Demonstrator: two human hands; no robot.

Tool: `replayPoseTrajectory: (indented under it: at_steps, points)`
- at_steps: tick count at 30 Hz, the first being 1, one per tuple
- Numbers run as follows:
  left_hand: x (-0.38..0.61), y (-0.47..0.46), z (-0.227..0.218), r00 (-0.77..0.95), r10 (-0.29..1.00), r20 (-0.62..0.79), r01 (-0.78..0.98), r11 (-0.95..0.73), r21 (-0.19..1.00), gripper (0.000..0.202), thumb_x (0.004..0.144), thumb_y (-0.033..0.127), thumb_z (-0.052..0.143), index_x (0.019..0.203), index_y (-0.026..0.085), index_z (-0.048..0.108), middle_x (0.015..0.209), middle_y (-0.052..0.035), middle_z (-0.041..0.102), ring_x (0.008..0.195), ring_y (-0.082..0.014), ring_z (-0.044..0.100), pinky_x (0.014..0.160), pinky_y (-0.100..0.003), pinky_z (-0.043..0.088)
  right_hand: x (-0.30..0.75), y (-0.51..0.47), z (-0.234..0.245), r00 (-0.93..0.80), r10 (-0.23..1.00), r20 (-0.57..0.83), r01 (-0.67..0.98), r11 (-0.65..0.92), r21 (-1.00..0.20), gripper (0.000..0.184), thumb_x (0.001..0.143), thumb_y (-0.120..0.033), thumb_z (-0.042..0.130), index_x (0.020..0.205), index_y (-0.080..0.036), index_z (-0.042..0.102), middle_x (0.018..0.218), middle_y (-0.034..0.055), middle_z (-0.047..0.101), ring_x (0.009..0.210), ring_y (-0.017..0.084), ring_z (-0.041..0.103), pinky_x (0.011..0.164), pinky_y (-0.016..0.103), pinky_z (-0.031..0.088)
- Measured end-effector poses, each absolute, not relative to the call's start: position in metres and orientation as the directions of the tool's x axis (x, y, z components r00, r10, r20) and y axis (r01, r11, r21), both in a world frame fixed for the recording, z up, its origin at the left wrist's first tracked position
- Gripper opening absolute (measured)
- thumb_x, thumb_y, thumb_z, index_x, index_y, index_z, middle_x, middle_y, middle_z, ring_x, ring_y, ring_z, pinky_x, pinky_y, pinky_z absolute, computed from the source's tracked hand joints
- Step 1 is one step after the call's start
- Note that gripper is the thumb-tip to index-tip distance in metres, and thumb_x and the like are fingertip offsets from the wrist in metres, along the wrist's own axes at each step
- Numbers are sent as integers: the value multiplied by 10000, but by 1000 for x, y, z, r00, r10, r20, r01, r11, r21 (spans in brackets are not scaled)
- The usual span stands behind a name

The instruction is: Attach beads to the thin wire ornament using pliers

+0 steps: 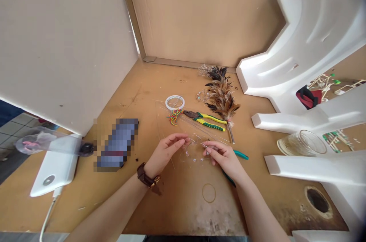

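Note:
A ring of thin clear wire with small clear beads [194, 160] spans the space between my hands, above the tabletop. My left hand [173, 146] pinches its left side between thumb and fingertips. On the opposite side, my right hand [219, 154] has its fingers closed on the wire near a bead. Teal-handled pliers [241, 154] are partly covered by my right hand and wrist; their jaws are hard to make out. Beyond my hands, loose straight wires [204, 129] lie beside pliers with yellow-green handles [211, 122].
A white ring-shaped spool [175, 102], colourful ties [175, 117] and a feather bundle [223, 97] lie farther back. A phone [118, 145] and white power bank [54, 169] are left. A glass [303, 143] stands among white plastic pieces [288, 164]. A rubber band [209, 193] lies in front.

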State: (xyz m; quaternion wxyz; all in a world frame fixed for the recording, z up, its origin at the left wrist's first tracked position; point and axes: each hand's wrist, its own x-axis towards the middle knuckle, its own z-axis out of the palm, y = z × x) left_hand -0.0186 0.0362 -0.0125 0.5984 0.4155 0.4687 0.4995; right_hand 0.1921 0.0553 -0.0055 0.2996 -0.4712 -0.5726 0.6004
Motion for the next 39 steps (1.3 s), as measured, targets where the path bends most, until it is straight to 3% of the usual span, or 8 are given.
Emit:
replayPoseTrajectory:
  at_steps: [9, 18, 22, 27, 32, 35, 37, 39]
  points:
    - [-20, 36, -16, 96, 977, -192, -260, 211, 942, 174, 769, 284, 621, 849, 134, 656, 757, -36, 660, 699, -125, 584, 687, -249, 464, 194, 57, -8, -440, 863, -249, 101, -228, -968, 305, 773, -392, 583, 997, -189, 626, 759, 20, 641, 482, 65, 429, 481, 219, 354]
    - [-11, 32, -16, 124, 991, -57, -155, 77, 985, 239, 845, 319, 508, 1013, 151, 531, 691, 4, 590, 605, -108, 554, 623, -258, 452, 195, 57, -7, -453, 862, -230, 25, -245, -969, 284, 780, -364, 594, 998, -187, 635, 760, 19, 645, 474, 56, 441, 487, 218, 355]
    - [-5, 28, -19, 120, 991, -60, -125, 75, 989, 242, 877, 337, 437, 998, 148, 528, 606, 28, 551, 510, -77, 490, 518, -202, 399, 194, 56, -13, -489, 843, -225, -44, -282, -958, 286, 776, -359, 606, 1008, -193, 637, 758, 23, 654, 492, 63, 458, 483, 212, 366]
    - [1, 23, -19, 22, 991, -132, -240, 133, 962, 254, 857, 397, 458, 913, 163, 541, 501, 73, 455, 382, -40, 362, 360, -142, 255, 187, 52, -22, -558, 784, -272, -113, -396, -911, 276, 789, -339, 604, 1020, -188, 624, 776, 37, 669, 483, 57, 465, 463, 200, 359]
    - [2, 22, -16, -3, 989, -146, -302, 139, 943, 296, 842, 453, 453, 906, 176, 533, 475, 86, 410, 340, -43, 348, 305, -132, 201, 180, 50, -26, -579, 770, -266, -180, -439, -880, 266, 780, -337, 615, 998, -184, 617, 774, 41, 675, 472, 56, 462, 457, 199, 360]
    - [-1, 23, -19, -25, 997, -72, -165, 67, 984, 294, 869, 427, 413, 980, 176, 517, 613, 41, 520, 383, -41, 380, 353, -144, 307, 181, 51, -24, -527, 816, -236, -178, -378, -909, 257, 788, -327, 607, 1000, -182, 615, 781, 40, 677, 475, 53, 467, 469, 197, 370]
    - [-4, 23, -20, -10, 999, 50, 25, -50, 998, 284, 885, 376, 397, 1057, 178, 507, 865, -36, 580, 494, -54, 467, 477, -190, 430, 184, 53, -21, -472, 858, -204, -176, -318, -932, 254, 792, -324, 602, 1003, -182, 612, 782, 36, 677, 471, 54, 479, 483, 204, 384]
    - [-7, 23, -19, 59, 979, 196, 225, -204, 953, 341, 884, 322, 408, 1202, 205, 437, 1154, -105, 501, 697, -102, 547, 645, -262, 491, 188, 54, -18, -420, 889, -180, -183, -278, -943, 254, 788, -327, 604, 999, -186, 608, 782, 35, 680, 465, 60, 496, 489, 215, 399]
